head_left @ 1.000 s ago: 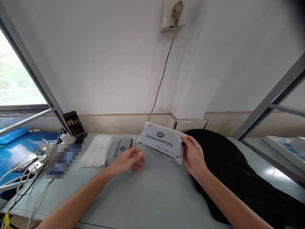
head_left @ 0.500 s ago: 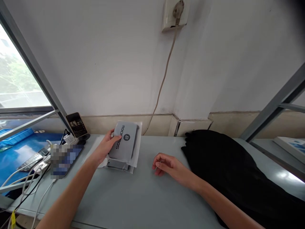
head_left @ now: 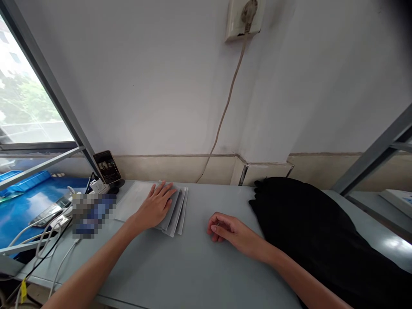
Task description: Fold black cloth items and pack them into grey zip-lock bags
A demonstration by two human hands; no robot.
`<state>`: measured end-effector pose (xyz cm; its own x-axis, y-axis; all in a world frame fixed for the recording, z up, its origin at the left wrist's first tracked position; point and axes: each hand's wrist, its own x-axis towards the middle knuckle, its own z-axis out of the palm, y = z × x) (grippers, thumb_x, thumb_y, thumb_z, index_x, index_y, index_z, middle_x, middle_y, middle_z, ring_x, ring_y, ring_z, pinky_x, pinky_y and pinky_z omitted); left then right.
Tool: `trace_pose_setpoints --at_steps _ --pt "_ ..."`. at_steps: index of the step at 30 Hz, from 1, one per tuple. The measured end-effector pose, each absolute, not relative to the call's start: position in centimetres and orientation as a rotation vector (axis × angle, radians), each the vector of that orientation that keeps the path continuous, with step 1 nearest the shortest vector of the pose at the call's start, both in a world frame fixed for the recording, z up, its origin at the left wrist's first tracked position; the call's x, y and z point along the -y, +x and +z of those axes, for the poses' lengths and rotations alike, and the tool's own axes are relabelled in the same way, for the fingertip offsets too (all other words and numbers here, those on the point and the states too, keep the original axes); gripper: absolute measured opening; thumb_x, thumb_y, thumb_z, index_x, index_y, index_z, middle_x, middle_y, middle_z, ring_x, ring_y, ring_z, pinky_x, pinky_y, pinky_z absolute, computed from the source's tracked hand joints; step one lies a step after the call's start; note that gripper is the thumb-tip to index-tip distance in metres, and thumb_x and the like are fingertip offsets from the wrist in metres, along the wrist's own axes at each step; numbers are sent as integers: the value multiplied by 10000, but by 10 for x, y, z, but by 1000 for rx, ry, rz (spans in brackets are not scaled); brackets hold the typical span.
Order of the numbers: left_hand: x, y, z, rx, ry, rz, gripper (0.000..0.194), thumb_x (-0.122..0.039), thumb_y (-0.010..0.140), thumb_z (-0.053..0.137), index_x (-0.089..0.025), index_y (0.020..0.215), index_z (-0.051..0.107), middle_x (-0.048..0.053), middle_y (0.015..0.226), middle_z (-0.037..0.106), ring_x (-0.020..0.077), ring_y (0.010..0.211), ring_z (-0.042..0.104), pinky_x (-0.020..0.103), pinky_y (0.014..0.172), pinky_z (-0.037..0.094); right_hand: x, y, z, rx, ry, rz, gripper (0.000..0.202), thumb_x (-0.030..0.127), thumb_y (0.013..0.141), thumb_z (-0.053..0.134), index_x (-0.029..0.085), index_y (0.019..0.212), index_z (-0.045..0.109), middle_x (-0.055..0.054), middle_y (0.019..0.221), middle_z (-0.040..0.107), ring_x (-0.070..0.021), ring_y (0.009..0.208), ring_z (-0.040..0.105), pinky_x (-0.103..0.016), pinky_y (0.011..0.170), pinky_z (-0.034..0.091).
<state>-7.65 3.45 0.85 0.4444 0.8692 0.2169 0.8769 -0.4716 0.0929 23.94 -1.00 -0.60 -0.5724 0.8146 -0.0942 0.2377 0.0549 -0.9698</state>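
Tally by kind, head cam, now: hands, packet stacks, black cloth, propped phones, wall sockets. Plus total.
Hands: 2 (left hand flat on the stack, right hand off it)
Packet stack: 1 (packets within it can't be counted surely)
Black cloth: 1
Propped phone: 1
Wall socket: 1
Total: 6

No lettering can be read; the screen of the upright, dark rectangular phone [head_left: 107,166] carries marks too small to make out; the flat grey packets in translucent plastic [head_left: 175,212], partly under the left hand [head_left: 154,208], show no legible print.
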Motion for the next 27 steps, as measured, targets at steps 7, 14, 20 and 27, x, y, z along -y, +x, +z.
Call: trace_pose_setpoints --at_steps 7,14,20,27 --pt "-41 -71 -15 1707 -2608 -383 564 -394 1112 220 -250 1655 259 48 1717 239 273 1600 164 537 1291 178 10 239 -8 1871 -1048 1546 384 605 990 571 232 962 656 -41 977 691 -215 913 647 -370 850 506" --pt "-33 -56 -24 1736 -2557 -343 576 -422 1112 228 -276 1669 207 37 1736 141 327 1602 117 568 1282 178 11 239 -6 1900 -1060 1536 383 607 988 567 238 947 660 -39 964 684 -215 905 628 -365 847 501" --pt "-37 -55 -31 1742 -2567 -330 573 -423 1109 223 -287 1666 221 31 1734 167 339 1599 134 573 1275 183 10 239 -8 1909 -1073 1533 379 609 985 569 244 945 664 -37 966 688 -220 914 624 -361 851 504" --pt "-37 -55 -33 1758 -2579 -321 569 -407 1100 248 -272 1652 282 34 1730 188 340 1596 158 574 1269 201 9 241 -11 1939 -1102 1536 354 576 1008 554 244 977 674 -39 984 701 -223 935 623 -362 865 491"
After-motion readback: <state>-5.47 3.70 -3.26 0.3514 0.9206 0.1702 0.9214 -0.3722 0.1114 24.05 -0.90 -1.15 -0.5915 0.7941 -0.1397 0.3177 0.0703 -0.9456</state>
